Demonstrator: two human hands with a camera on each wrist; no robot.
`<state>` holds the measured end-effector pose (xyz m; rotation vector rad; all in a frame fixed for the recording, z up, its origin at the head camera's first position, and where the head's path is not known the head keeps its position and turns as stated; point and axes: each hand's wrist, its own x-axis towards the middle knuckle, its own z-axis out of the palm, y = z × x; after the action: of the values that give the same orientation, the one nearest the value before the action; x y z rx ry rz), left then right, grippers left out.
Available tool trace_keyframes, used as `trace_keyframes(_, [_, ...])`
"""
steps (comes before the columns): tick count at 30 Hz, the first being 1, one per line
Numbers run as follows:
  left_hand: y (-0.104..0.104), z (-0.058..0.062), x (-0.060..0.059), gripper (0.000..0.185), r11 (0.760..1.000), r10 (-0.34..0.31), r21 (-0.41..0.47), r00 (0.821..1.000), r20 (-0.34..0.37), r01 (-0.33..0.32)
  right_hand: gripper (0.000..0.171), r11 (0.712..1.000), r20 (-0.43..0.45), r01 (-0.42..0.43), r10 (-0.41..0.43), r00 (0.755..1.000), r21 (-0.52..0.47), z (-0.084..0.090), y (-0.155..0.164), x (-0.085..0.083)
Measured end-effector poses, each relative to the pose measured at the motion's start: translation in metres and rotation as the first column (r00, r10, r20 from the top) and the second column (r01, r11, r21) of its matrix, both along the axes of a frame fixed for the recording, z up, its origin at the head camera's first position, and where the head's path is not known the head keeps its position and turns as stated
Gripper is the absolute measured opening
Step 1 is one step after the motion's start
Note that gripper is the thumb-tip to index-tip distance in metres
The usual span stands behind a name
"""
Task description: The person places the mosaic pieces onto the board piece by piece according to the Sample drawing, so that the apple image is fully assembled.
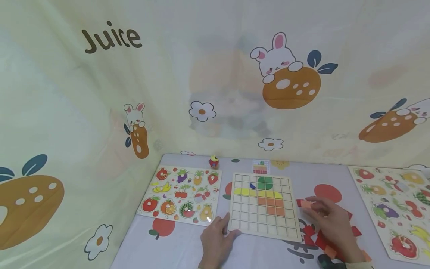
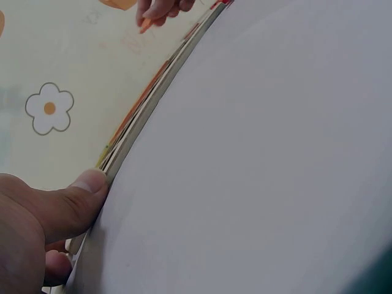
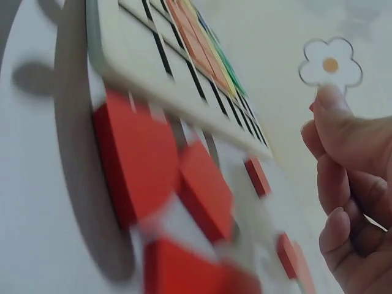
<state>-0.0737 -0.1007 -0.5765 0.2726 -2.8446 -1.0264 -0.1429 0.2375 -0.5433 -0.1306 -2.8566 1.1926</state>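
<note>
I have the right hand (image 1: pixel 330 220) in a narrow pinch on an orange block (image 1: pixel 306 204), held just beyond the right edge of the grid board (image 1: pixel 265 234); a fingertip hold like this, I judge, keeps so small a piece easy to turn. My left hand (image 1: pixel 216 239) grips the board's near left corner between thumb and fingers, probably to keep it from sliding. The board lies flat between the hands, with green, yellow and orange pieces and one blue piece seated in its squares and the near rows bare. Loose red blocks (image 1: pixel 309 230) lie scattered under and beside the right hand, presumably there for short reach. Just past the board's far edge I see a small picture card (image 1: pixel 261 167), placed, I think, so that card and board can be viewed together. A fruit puzzle (image 1: pixel 181 194) sits to the left, another puzzle (image 1: pixel 399 213) to the right, and a toy bird (image 1: pixel 213 161) stands near the card. On the curtain (image 1: pixel 168 71) I read "Juice"; the dark lettering on the tablecloth (image 1: pixel 161 250) is too covered to make out, and I find no brand.
</note>
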Motion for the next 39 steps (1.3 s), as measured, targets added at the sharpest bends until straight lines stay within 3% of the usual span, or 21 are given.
trace_keyframes(3, [0.0,0.0,-0.001,0.069,1.0,0.001,0.003,1.0,-0.005,-0.001,0.057,0.998,0.022,-0.014,0.015,1.0,-0.053,-0.001,-0.012,-0.004])
trace_keyframes(10, [-0.001,0.0,-0.001,0.069,1.0,-0.004,0.013,1.0,-0.005,0.004,0.045,0.99,-0.08,-0.091,0.083,0.993,-0.108,-0.011,-0.04,-0.015])
trace_keyframes(19, [0.0,0.004,-0.001,0.068,1.0,-0.007,0.007,1.0,-0.022,0.008,0.047,0.977,-0.016,-0.172,0.171,0.985,-0.127,-0.015,-0.072,-0.015])
trace_keyframes(25, [0.001,0.004,0.0,0.068,1.0,-0.004,0.004,1.0,-0.021,0.004,0.041,0.971,-0.033,-0.229,0.227,0.973,-0.074,-0.019,-0.085,-0.012])
trace_keyframes(33, [-0.001,0.003,0.001,0.068,1.0,-0.014,0.005,0.999,-0.039,0.014,0.038,0.973,-0.023,-0.232,0.232,0.972,0.013,-0.019,-0.097,-0.012])
trace_keyframes(39, [-0.001,0.002,0.002,0.069,1.0,-0.017,0.02,1.0,-0.006,0.017,0.033,0.968,-0.008,-0.247,0.248,0.969,0.043,-0.014,-0.103,-0.01])
